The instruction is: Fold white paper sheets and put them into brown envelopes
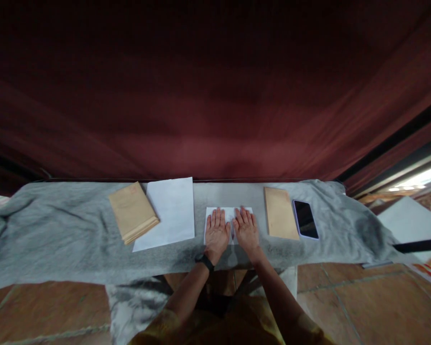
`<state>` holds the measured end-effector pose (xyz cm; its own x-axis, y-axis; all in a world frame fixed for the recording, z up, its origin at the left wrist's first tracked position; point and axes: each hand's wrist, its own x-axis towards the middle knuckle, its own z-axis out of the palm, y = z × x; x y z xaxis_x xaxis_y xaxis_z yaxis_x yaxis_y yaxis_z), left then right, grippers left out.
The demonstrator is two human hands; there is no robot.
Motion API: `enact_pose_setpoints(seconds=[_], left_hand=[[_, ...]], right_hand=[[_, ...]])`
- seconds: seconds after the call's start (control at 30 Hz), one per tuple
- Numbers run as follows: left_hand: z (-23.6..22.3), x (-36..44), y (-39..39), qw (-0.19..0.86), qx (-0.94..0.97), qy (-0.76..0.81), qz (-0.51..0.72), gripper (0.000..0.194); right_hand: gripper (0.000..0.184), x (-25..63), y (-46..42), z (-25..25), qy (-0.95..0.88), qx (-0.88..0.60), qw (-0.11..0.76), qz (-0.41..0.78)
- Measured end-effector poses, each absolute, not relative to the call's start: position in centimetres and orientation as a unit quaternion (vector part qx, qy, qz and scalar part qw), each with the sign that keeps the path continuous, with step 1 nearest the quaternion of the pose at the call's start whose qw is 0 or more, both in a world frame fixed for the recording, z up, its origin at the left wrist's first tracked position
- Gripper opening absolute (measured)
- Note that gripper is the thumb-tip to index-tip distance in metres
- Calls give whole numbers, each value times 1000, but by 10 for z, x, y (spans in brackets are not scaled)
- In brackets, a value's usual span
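Both palms lie flat on a small white sheet of paper (pixel 230 212) in the middle of the cloth-covered table. My left hand (pixel 217 233), with a black band on its wrist, covers the left part of the paper, fingers stretched out and pointing away from me. On the right part rests my right hand (pixel 246 230), its fingers also straight and slightly apart. A narrow strip of paper shows between the two thumbs. Neither hand grasps anything. The rest of the paper is hidden beneath them.
Left of my hands lie a large white sheet (pixel 174 215) and a stack of brown envelopes (pixel 132 211) overlapping it. To the right are another brown envelope pile (pixel 280 213) and a phone (pixel 305 219). A dark red curtain (pixel 215 120) hangs behind the grey cloth (pixel 72 235).
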<state>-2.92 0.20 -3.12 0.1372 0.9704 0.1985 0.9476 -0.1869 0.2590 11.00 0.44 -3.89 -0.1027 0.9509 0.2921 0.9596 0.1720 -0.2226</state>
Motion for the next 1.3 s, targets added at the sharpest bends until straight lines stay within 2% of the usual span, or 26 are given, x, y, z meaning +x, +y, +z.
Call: enact_pose_setpoints(seconds=[0.23, 0.4, 0.7, 0.93, 1.07, 1.3], left_hand=[[-32, -37, 1, -6, 741, 656, 140, 59], [-30, -37, 1, -4, 750, 647, 141, 58], [-32, -38, -1, -13, 743, 647, 173, 61], [-35, -15, -1, -7, 730, 656, 191, 56], [-36, -2, 2, 15, 759, 623, 186, 55], [-38, -34, -3, -9, 724, 663, 190, 59]], right_hand=[[54, 105, 8, -41, -707, -684, 175, -37], [50, 92, 8, -39, -772, -616, 156, -4], [59, 125, -3, -53, -725, -658, 194, -64], [64, 129, -8, -53, -715, -673, 185, -51], [63, 128, -9, -51, -718, -670, 182, -51], [59, 126, -8, -51, -708, -672, 206, -72]])
